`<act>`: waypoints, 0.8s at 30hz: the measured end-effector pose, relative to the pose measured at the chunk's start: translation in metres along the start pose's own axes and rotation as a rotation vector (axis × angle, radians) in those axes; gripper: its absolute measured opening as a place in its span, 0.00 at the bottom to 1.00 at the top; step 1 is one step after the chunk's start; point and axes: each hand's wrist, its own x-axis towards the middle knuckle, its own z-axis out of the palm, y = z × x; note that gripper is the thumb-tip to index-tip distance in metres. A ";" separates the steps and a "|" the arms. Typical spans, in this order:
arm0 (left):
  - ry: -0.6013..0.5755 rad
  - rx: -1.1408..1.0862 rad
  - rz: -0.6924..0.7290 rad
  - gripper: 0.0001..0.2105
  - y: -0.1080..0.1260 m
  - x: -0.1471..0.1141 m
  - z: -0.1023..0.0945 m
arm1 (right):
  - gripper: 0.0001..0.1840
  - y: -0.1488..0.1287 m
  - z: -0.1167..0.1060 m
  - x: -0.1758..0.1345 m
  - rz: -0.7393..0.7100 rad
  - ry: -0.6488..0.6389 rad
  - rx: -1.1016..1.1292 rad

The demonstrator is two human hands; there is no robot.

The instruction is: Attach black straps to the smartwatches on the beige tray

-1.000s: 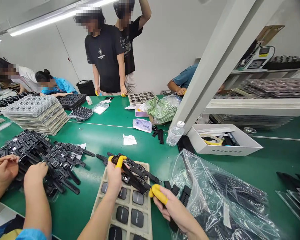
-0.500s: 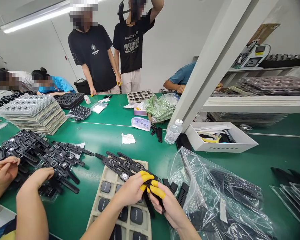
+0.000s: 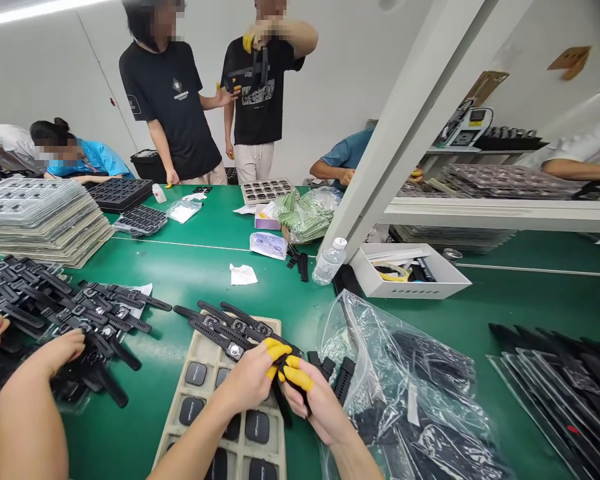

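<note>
here, over the right side of the moulded tray (image 3: 200,350), the left hand (image 3: 250,377) and right hand (image 3: 313,393) are pinching nearly closed, yellow finger cots (image 3: 299,379) pressing on a black watch strap (image 3: 283,405). one length is hanging below; the fingers are hiding whether anything is joined at the pinch. it's looking light, bendy, probably slightly grippy rather than fragile, so holding close to the end should be keeping it from flopping.
</note>
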 end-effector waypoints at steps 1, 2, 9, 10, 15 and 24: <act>0.006 0.002 -0.006 0.31 0.000 0.000 0.000 | 0.29 0.001 0.001 0.001 -0.009 0.013 0.011; 0.018 0.001 -0.012 0.31 0.000 0.000 0.000 | 0.29 0.001 0.003 0.002 -0.022 0.027 0.022; 0.061 -0.031 -0.059 0.27 0.005 0.002 0.005 | 0.28 0.010 0.004 0.007 -0.061 0.073 0.130; 0.048 -0.031 -0.070 0.26 0.006 0.002 0.004 | 0.28 0.011 0.003 0.008 -0.061 0.078 0.154; -0.057 -0.038 -0.104 0.24 0.013 0.001 -0.005 | 0.31 0.008 -0.001 0.009 -0.052 0.090 0.184; -0.091 0.266 -0.016 0.20 0.014 0.004 -0.004 | 0.31 -0.002 -0.004 0.008 0.032 0.105 -0.031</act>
